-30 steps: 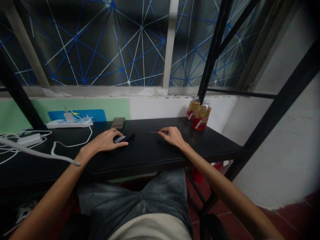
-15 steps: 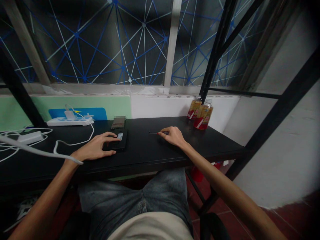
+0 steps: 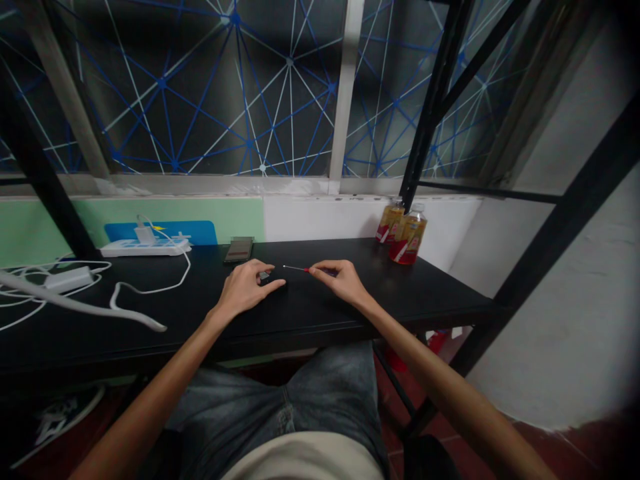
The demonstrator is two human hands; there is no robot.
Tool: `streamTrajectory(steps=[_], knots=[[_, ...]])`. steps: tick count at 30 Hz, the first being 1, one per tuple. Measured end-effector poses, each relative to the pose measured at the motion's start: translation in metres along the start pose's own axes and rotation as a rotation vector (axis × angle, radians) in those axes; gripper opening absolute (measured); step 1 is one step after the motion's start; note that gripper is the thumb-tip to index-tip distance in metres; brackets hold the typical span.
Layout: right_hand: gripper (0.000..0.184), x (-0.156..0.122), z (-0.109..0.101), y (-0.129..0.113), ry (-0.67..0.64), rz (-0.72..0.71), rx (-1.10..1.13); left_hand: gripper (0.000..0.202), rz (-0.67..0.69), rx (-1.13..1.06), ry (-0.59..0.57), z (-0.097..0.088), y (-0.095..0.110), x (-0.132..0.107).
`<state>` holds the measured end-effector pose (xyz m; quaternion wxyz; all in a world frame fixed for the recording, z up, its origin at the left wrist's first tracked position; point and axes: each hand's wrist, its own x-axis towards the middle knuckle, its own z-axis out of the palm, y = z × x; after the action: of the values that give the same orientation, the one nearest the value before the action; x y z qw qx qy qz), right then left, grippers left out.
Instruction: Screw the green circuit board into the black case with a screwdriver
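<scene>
Thin tool [image 3: 298, 269]: over counter [image 3: 300, 307], pointing left, long axis left-right; handle partly hidden.
Right grip [image 3: 341, 280]: pinching thin tool.
Left grip [image 3: 245, 287]: curved over half-hidden object [image 3: 264, 275]; cannot tell whether holding.

Right fingers [image 3: 327, 265] pinching a thin red-collared tool [image 3: 295, 269]. Left of the tool: my left fingers [image 3: 274, 287], thumb apart, at a mostly hidden pale-grey piece [image 3: 264, 275]; can't tell if held. Behind-right of the tool: two bottles [image 3: 408, 239] on the black surface [image 3: 310, 307].
</scene>
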<state>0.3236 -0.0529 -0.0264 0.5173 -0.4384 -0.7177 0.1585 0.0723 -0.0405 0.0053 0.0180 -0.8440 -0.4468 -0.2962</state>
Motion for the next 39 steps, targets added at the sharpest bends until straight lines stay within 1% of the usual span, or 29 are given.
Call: streamTrajectory(steps=[2,5,11,15,25,32,39], knots=[[0.029,-0.003,0.003,-0.003,-0.016,0.004,0.015,0.048,-0.024,-0.044,0.017,0.002,0.000,0.002],[0.030,-0.006,0.005,-0.006,-0.042,0.004,0.035,0.040,-0.033,-0.053,0.018,0.004,0.001,0.001],[0.029,-0.007,0.008,-0.009,-0.094,-0.021,0.030,0.032,-0.043,-0.036,0.018,0.003,0.003,-0.003],[0.028,-0.008,0.009,-0.011,-0.101,-0.040,0.040,0.027,-0.018,-0.059,0.023,0.003,0.002,-0.004],[0.026,-0.012,0.006,-0.014,-0.114,-0.037,0.034,0.022,0.027,-0.087,0.053,0.003,0.000,-0.008],[0.026,-0.011,0.007,-0.012,-0.111,-0.072,0.005,0.018,0.058,-0.060,0.063,0.004,0.005,-0.008],[0.023,-0.012,0.007,-0.012,-0.110,-0.114,-0.017,0.016,0.092,-0.065,0.070,0.005,0.005,-0.008]])
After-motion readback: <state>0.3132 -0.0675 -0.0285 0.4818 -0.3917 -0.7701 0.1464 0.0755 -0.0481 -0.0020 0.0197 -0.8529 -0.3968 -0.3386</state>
